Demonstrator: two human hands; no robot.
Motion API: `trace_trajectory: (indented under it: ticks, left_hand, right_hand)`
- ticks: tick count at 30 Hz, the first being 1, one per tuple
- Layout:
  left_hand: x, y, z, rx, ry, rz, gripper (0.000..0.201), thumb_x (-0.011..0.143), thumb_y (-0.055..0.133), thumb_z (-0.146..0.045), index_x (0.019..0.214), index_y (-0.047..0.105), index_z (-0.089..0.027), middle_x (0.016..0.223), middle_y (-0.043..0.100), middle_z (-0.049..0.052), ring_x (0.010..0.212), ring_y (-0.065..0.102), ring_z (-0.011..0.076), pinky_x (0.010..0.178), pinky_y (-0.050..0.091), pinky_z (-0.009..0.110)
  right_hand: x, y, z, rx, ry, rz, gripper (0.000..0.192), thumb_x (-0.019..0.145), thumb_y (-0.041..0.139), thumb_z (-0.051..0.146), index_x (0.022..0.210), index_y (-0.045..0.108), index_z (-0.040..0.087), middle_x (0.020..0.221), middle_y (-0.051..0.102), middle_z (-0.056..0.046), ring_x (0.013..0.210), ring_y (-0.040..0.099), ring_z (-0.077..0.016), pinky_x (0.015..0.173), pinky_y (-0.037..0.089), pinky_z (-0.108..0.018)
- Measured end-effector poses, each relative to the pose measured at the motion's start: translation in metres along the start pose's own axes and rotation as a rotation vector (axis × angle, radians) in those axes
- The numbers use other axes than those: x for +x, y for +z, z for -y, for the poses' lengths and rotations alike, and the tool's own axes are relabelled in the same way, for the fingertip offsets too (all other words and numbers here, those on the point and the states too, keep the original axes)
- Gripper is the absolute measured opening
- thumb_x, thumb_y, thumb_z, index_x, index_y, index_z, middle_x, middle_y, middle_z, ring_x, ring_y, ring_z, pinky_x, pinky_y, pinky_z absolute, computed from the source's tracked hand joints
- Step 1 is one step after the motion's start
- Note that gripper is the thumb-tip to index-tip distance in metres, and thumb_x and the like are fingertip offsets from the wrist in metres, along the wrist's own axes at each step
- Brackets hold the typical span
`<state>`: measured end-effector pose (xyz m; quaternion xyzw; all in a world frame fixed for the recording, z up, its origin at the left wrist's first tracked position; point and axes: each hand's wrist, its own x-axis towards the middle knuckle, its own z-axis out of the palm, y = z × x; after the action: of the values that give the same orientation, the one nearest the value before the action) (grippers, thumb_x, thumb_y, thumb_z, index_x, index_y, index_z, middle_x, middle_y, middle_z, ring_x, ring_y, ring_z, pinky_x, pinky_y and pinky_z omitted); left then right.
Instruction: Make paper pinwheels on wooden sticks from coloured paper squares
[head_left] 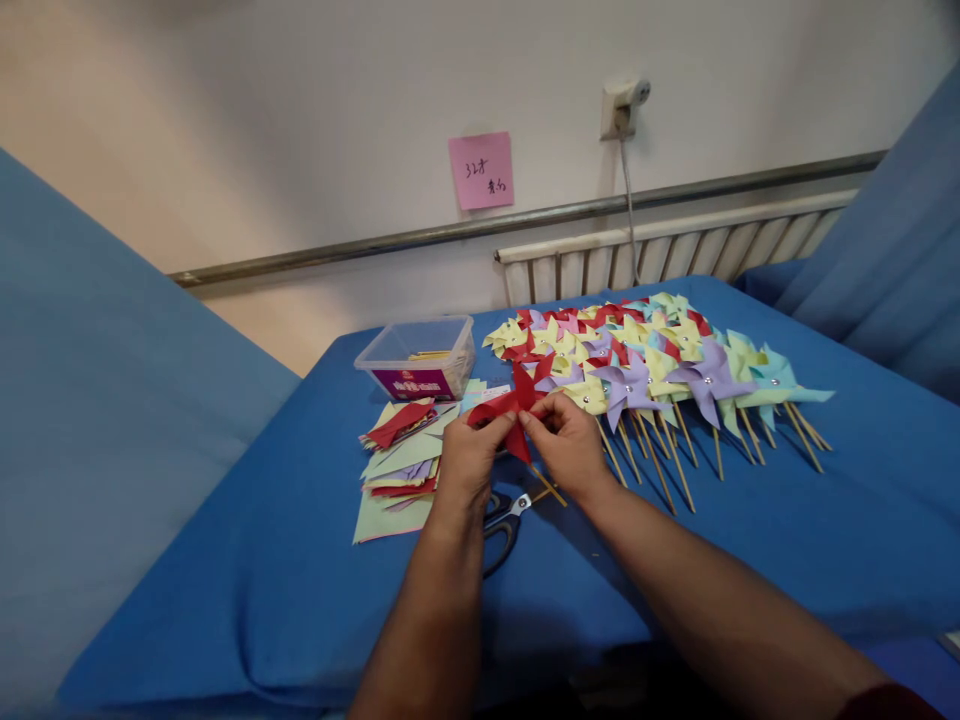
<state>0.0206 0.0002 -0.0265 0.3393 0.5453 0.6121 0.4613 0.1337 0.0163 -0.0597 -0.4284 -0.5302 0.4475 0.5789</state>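
Note:
Between my two hands is a red paper pinwheel (517, 400), its folded blades spread around the middle. My left hand (474, 450) pinches it from the left, and my right hand (566, 440) pinches near its centre from the right. Both hands are closed on the paper. Wooden sticks (549, 485) show just below the pinwheel; whether one is joined to it I cannot tell. Black-handled scissors (504, 520) lie on the blue cloth under my wrists, their blades partly in view. What sits at the pinwheel's centre is hidden by my fingertips.
A heap of finished pinwheels (637, 370) on sticks covers the right back of the blue-covered table (300, 560). Stacked coloured paper (405, 470) lies left of my hands. Behind it stands a clear plastic box (450, 350) with sticks. A radiator (675, 240) runs along the wall.

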Motion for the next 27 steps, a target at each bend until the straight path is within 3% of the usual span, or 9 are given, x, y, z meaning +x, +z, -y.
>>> trace_trajectory:
  ticks: [2,6,15,23,27]
  left_hand:
    - [0.0,0.0,-0.001,-0.086,-0.043,0.014,0.023,0.051,0.082,-0.022,0.068,0.069,-0.012,0.061,0.067,0.001,0.053,0.058,0.0128,0.056,0.046,0.024]
    - [0.0,0.0,-0.004,-0.24,-0.121,0.024,0.024,0.051,0.081,-0.019,0.07,0.068,-0.011,0.065,0.069,0.003,0.055,0.061,0.014,0.059,0.049,0.026]
    - [0.0,-0.002,-0.002,-0.208,-0.144,0.106,0.03,0.052,0.084,-0.019,0.077,0.071,-0.01,0.071,0.071,0.006,0.06,0.064,0.0149,0.061,0.05,0.026]
    - [0.0,-0.004,-0.003,-0.072,-0.063,0.125,0.032,0.052,0.086,-0.026,0.079,0.072,-0.013,0.068,0.07,0.003,0.055,0.061,0.0135,0.058,0.048,0.025]
    - [0.006,-0.008,-0.004,-0.151,-0.02,0.073,0.03,0.052,0.085,-0.024,0.076,0.071,-0.012,0.069,0.071,0.003,0.058,0.063,0.0143,0.061,0.05,0.026]
  right_hand:
    - [0.0,0.0,0.003,0.112,0.008,0.001,0.024,0.074,0.068,0.034,0.091,0.057,0.02,0.071,0.059,0.004,0.057,0.053,-0.01,0.056,0.044,-0.023]
    - [0.0,0.0,0.009,0.323,0.019,-0.032,0.052,0.075,0.069,0.032,0.12,0.045,0.023,0.085,0.061,0.003,0.061,0.057,-0.0094,0.063,0.05,-0.025]
    - [0.004,-0.002,0.0,0.26,0.066,0.068,0.026,0.071,0.072,0.04,0.076,0.06,0.018,0.069,0.061,0.003,0.062,0.056,-0.0122,0.061,0.047,-0.026]
    - [0.004,-0.002,0.001,0.249,0.039,0.067,0.026,0.07,0.071,0.042,0.072,0.059,0.018,0.064,0.06,0.004,0.059,0.054,-0.0121,0.059,0.045,-0.025]
    - [0.004,-0.004,0.002,0.246,0.057,0.123,0.027,0.076,0.066,0.045,0.08,0.061,0.019,0.067,0.062,0.003,0.056,0.053,-0.0114,0.056,0.044,-0.024]
